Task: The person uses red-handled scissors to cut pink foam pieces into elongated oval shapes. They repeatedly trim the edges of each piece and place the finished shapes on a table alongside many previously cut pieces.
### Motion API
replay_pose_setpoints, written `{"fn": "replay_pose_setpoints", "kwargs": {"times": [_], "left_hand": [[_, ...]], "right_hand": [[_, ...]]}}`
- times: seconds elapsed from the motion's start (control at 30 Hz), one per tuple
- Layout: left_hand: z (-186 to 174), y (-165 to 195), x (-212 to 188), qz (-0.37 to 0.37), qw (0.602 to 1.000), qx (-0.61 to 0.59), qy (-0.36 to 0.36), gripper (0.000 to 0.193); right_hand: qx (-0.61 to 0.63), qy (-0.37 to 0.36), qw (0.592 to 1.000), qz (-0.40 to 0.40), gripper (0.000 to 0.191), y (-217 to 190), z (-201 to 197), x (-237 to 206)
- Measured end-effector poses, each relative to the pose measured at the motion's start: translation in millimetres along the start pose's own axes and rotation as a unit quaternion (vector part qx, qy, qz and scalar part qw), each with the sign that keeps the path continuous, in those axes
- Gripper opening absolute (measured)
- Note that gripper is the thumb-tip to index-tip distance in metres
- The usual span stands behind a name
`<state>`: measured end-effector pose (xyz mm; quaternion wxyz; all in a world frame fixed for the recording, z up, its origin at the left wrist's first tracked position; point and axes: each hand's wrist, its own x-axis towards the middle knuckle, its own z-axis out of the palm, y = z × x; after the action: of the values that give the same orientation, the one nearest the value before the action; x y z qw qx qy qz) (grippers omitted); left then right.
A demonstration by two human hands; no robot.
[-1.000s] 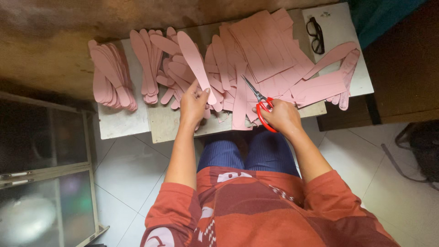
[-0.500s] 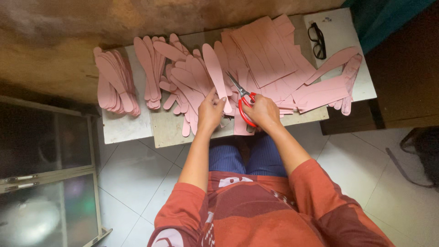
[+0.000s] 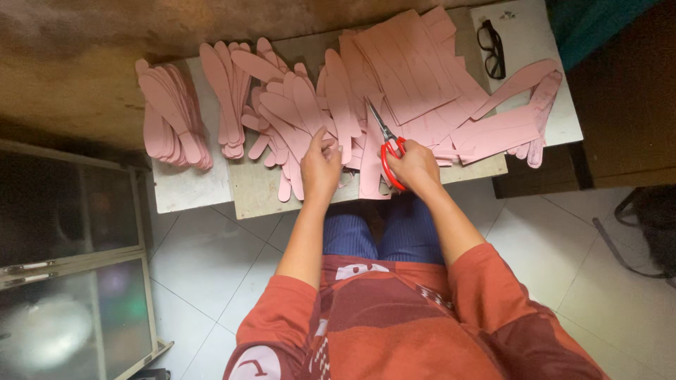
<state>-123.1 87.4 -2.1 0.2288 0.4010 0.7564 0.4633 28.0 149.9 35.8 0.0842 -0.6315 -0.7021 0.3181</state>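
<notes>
My right hand [image 3: 417, 167] is closed through the red handles of the scissors [image 3: 386, 144], blades parted. My left hand [image 3: 320, 167] pinches a pink sheet strip [image 3: 336, 112] on the table [image 3: 260, 188]. The strip looks thin, light and floppy; I grip it near the cut line.

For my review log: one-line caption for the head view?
Right hand works red-handled scissors over pink paper strips; left hand steadies them.

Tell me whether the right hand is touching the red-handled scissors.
Touching. The head view shows the right hand with its fingers through the red loops of the scissors, blades pointing up over the pink cut-outs.
</notes>
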Motion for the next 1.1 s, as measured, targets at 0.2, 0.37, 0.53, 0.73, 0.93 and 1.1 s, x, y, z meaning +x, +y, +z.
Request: {"fn": "replay_pose_setpoints", "kwargs": {"times": [0.2,0.37,0.53,0.73,0.93,1.1], "left_hand": [[18.7,-0.2,-42.4,0.088,0.992,0.082,0.044,0.020],[43.4,-9.4,-78.0,0.105,0.983,0.142,-0.049,0.040],[61.9,-10.4,-66.5,0.058,0.983,0.172,-0.001,0.066],[71.5,1.6,-50.4,-0.077,0.989,0.100,-0.076,0.058],[83.4,-0.5,-91.0,-0.078,0.918,-0.354,-0.162,0.032],[67.9,-8.6,-106.0,-0.081,0.885,-0.399,-0.225,0.028]], "right_hand": [[0.031,0.016,0.999,-0.002,0.048,17.5,9.2,-10.5],[0.144,0.016,0.989,0.022,0.046,45.4,21.2,-40.8],[0.174,0.000,0.983,0.050,0.042,79.5,25.9,-70.0],[0.240,-0.004,0.970,0.039,0.040,109.8,26.6,-88.7],[0.405,0.051,0.912,-0.030,0.033,126.0,28.9,-93.7],[0.506,-0.007,0.862,-0.020,0.027,133.5,20.0,-100.8]]}}
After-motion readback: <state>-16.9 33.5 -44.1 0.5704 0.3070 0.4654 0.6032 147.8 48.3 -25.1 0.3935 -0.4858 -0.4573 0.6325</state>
